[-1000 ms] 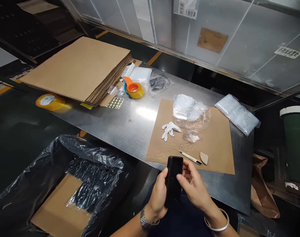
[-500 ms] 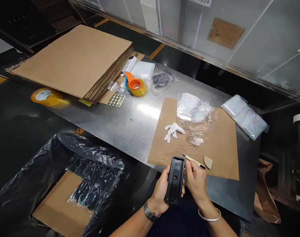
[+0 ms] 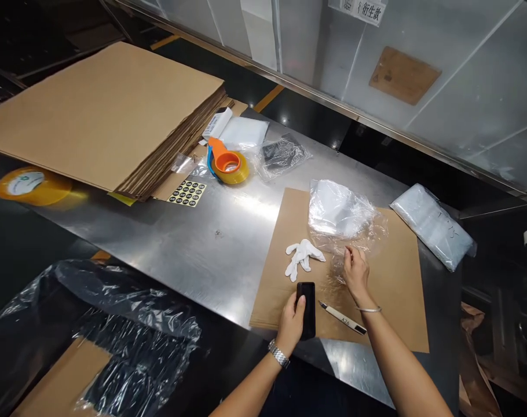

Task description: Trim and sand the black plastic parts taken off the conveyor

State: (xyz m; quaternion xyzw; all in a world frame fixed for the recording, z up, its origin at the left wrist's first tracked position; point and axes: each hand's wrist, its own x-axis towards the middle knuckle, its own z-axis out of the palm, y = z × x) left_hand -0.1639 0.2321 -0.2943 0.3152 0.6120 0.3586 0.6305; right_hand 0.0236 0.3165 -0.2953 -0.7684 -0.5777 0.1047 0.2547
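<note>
My left hand (image 3: 291,323) is wrapped round a long black plastic tray-shaped part (image 3: 306,313), held upright at the near edge of the cardboard. My right hand (image 3: 356,270) is reached forward with its fingers pinched together. It is over a small crumpled clear plastic piece (image 3: 337,270), just below the clear plastic bags (image 3: 339,211); whether the fingers grip any film is hidden. A white craft knife (image 3: 342,317) marked A26 lies between the hands. Left of the bags is a crumpled white glove (image 3: 304,258).
Cardboard sheets (image 3: 272,289) lie on the metal table (image 3: 194,255). A tall cardboard stack (image 3: 107,110), a tape dispenser (image 3: 229,165), a sticker sheet (image 3: 187,193) and a tape roll (image 3: 29,184) are at left. A packed bag bundle (image 3: 432,226) lies right. A black-lined bin (image 3: 128,278) stands front left.
My right hand has left the black part and moved forward to the clear plastic. My left hand still holds the part, now turned. The beige wedge beside the knife no longer shows.
</note>
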